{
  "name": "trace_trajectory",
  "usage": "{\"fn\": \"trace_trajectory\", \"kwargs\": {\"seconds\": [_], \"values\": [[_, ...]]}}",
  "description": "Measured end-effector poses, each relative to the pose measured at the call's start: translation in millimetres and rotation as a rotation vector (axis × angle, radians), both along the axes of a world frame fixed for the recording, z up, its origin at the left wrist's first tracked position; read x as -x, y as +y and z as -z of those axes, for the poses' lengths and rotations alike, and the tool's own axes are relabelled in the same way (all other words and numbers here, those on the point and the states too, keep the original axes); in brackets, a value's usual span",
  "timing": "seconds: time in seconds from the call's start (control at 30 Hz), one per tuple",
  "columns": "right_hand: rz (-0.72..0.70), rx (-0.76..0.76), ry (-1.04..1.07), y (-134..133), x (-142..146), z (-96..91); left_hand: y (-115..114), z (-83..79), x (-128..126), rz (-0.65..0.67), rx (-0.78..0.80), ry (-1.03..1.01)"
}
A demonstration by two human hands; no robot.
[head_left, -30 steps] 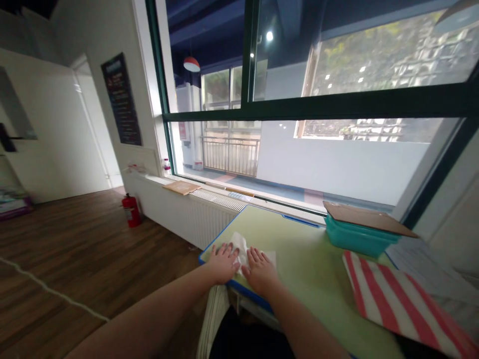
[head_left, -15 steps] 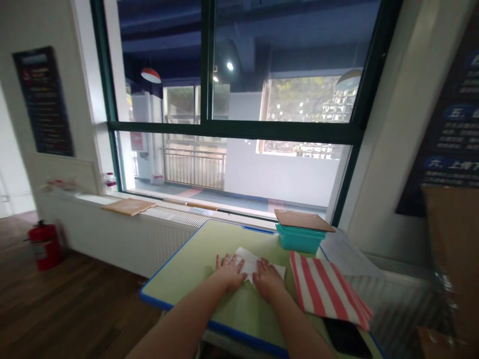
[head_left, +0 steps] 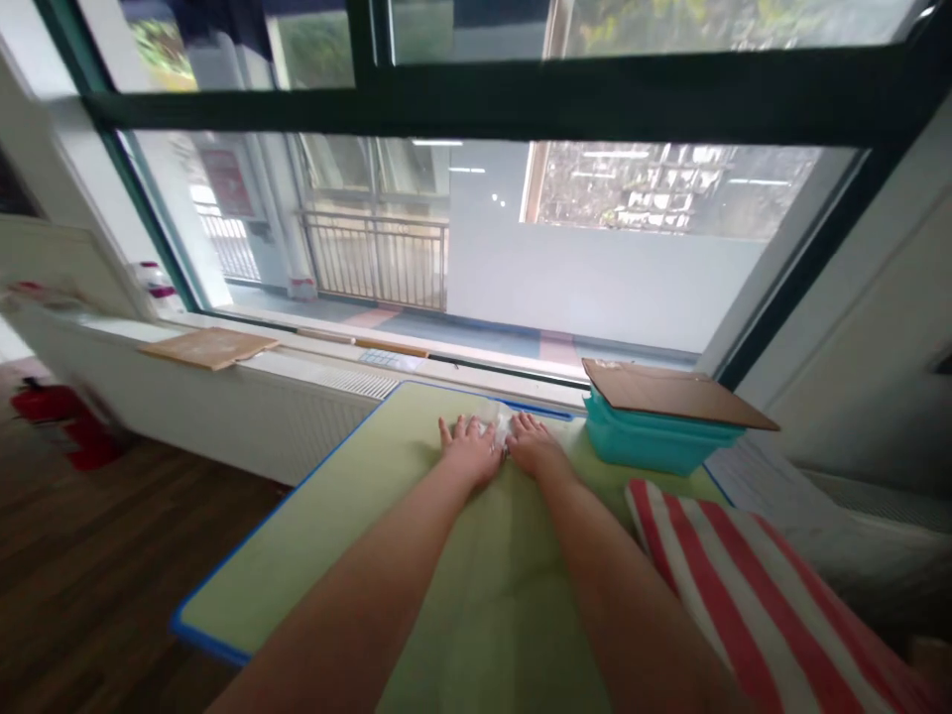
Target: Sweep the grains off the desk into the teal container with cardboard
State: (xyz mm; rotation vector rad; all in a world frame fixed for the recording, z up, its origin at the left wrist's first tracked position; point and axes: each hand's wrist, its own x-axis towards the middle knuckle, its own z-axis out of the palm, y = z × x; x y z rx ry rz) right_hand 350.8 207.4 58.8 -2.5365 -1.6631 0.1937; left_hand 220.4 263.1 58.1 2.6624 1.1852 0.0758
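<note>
A thin white tissue or wipe [head_left: 492, 418] lies bunched on the pale green tabletop [head_left: 476, 595] near its far edge. My left hand [head_left: 470, 451] presses down on its left side, palm down with the fingers spread. On the right side, my right hand [head_left: 534, 444] rests palm down, fingers stretched forward over the edge of the tissue. The two hands are close together, and most of the tissue is hidden beneath them. Neither hand is closed round anything.
A teal plastic basket [head_left: 654, 436] with a flat cardboard sheet [head_left: 669, 389] on top stands at the right. Nearer me lies a red-and-white striped cloth [head_left: 744, 585]. Beyond the table are a radiator, a window sill with a wooden board [head_left: 212, 347], and a fire extinguisher [head_left: 70, 421] at left.
Both hands have slid forward to the far edge of the tabletop, pushing the tissue along; it was spread flatter and is now bunched. My view has tilted down and come closer.
</note>
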Motion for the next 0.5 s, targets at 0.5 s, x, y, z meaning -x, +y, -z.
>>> {"fn": "trace_trajectory", "kwargs": {"seconds": [0.5], "values": [[0.095, -0.108, 0.177, -1.4, 12.6, -31.3, 11.2, -2.7, 10.8, -0.226, 0.174, -0.747]]}}
